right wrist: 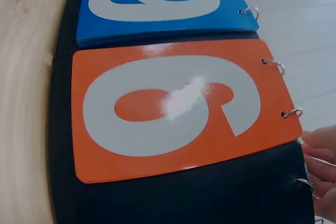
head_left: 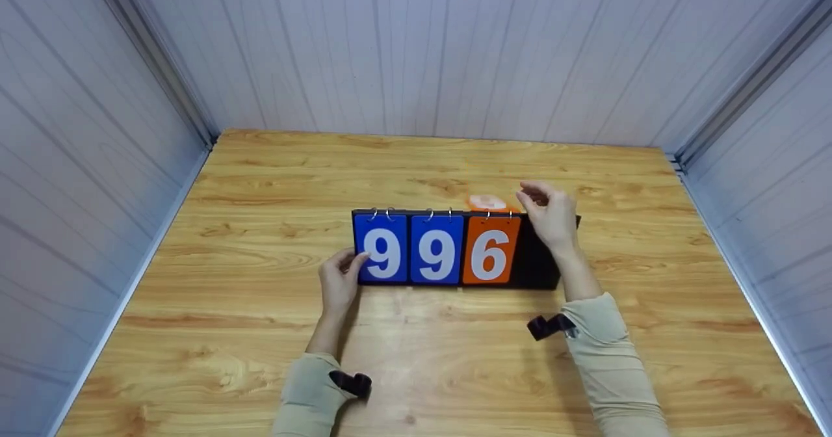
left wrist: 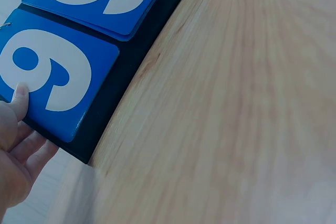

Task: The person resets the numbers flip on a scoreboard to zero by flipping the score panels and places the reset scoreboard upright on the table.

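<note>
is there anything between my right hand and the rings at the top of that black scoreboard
Nothing visible stands in the way. The right hand is already at the top right edge of the scoreboard, its fingertips right beside the rings of the orange 6 card. The slot under that hand shows bare black board.

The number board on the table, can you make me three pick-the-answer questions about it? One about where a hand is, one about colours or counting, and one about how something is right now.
1. Where is the left hand?
A. at the scoreboard's left end
B. flat on the wooden table
C. on the wall

2. How many blue cards show a number?
A. one
B. two
C. three

3. The orange card shows:
A. 6
B. 9
C. nothing

Answers: 1 A, its thumb lies on the leftmost blue card. 2 B, two blue 9s stand side by side. 3 A, a white 6 faces up, while the right hand is at the top rings.
</note>
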{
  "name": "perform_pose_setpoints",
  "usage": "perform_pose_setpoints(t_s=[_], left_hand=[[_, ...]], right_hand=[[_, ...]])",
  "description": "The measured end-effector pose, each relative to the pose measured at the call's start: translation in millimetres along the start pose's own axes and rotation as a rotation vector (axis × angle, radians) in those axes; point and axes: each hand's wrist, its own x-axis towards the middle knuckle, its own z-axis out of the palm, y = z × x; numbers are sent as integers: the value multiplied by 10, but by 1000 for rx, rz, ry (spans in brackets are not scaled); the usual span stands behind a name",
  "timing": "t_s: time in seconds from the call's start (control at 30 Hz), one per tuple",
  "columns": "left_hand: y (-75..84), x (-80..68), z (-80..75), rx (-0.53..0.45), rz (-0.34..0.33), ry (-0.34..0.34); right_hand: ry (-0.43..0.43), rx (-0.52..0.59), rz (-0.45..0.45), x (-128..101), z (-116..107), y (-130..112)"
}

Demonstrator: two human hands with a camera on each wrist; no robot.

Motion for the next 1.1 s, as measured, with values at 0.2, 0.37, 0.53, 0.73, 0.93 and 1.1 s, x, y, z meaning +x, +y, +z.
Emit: perform_pose_setpoints(t_s=[0.2, 0.37, 0.53, 0.73, 0.93, 1.1], left_hand=[[-16, 1, 3, -5, 7, 4], [-18, -4, 2, -6, 23, 4], [-13, 6, 2, -13, -8, -4], [12, 9, 2, 1, -17, -9], [2, 10, 9, 20, -5, -13], [-231, 59, 32, -9, -7, -11]], right_hand=[[133, 102, -37, -222, -26, -41], [217, 182, -47, -445, -17, -87], [239, 232, -15, -662, 11, -227], [216, 258, 59, -855, 67, -282], [227, 264, 111, -987, 162, -199], [254, 258, 126, -1078, 255, -168]])
